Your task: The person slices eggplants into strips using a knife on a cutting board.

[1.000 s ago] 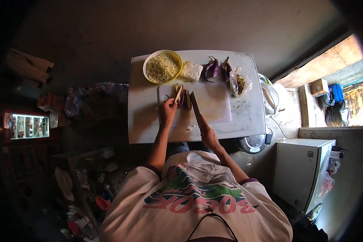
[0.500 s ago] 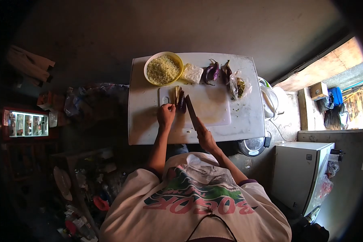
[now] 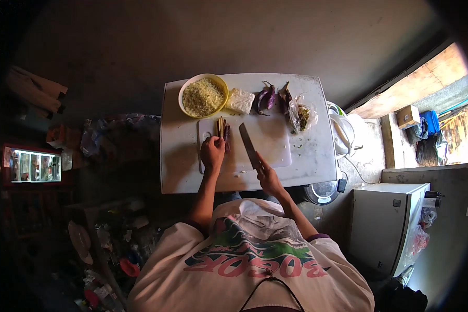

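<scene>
My left hand [image 3: 212,152] is closed at the near end of some cut eggplant strips [image 3: 224,132] on the white cutting board [image 3: 275,138]. The fingers seem to pinch the strips. In my right hand [image 3: 268,177] is the handle of a knife [image 3: 248,141], its blade pointing away from me over the board, apart from the strips. Behind the board stand a yellow bowl [image 3: 225,101] of pale chopped food and a white wrapped block [image 3: 239,101]. Whole purple eggplants [image 3: 265,99] lie beside them, near a clear plastic bag [image 3: 302,115] with greens.
The white table [image 3: 317,171] holds all of this, with small scraps near its front edge. On the right are a round-lidded appliance [image 3: 321,192] on the floor and a white refrigerator [image 3: 378,223]. A cluttered shelf stands at the lower left.
The knife has moved away from the eggplant, leaving a gap. The strips are now bunched together close to my left hand. The view has shifted slightly.
</scene>
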Motion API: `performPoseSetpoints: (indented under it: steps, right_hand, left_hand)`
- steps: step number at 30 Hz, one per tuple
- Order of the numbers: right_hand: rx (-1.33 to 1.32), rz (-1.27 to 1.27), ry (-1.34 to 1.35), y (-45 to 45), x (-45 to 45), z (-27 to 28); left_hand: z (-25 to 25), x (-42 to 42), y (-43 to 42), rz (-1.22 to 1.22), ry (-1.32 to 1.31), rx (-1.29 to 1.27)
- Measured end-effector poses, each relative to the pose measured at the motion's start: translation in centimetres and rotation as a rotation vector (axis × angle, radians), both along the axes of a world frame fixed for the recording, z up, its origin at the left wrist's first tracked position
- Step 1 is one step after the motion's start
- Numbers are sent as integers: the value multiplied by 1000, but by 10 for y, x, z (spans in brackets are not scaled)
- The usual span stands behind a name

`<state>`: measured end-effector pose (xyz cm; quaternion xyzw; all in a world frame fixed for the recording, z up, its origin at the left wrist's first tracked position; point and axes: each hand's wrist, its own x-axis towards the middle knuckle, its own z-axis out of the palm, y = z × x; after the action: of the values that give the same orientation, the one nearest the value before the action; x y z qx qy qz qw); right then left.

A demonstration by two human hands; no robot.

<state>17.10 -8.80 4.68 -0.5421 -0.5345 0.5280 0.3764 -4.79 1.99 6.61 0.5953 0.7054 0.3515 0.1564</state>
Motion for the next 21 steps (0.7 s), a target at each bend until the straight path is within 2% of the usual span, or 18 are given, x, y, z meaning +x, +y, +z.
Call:
performPoseSetpoints:
  steps: [2, 5, 6, 7, 9, 11, 13, 15, 17, 19, 21]
  right_hand:
    - [-232, -52, -36, 6, 14, 52]
    - [-176, -128, 94, 9, 35, 50]
    - [-281, -158, 131, 10, 42, 61]
    - [-278, -156, 131, 11, 47, 62]
    - [-303, -197, 160, 10, 58, 63]
    - [-315, -204, 173, 12, 66, 61]
    - [-297, -197, 168, 16, 74, 60]
    - [-303, -194, 163, 23, 81, 62]
    - [-306, -199, 158, 32, 87, 61]
    - [-213, -170, 180, 42, 91, 58]
    - [-236, -167, 182, 50, 97, 58]
  left_hand:
    - [10, 9, 4, 26, 58, 109]
    - [20, 24, 15, -3, 28, 129]
    - [21, 28, 18, -51, 12, 110]
    - [16, 33, 22, -49, 13, 112]
    - [10, 46, 31, -164, -110, -27]
    - [8, 58, 37, -201, -112, -51]
    - [6, 74, 44, -291, -18, 1]
    - [2, 90, 55, -307, -38, -7]
    - [-4, 103, 71, -322, 78, 142]
    - [-3, 111, 95, -343, 140, 191]
    - [-4, 118, 118, -363, 203, 239]
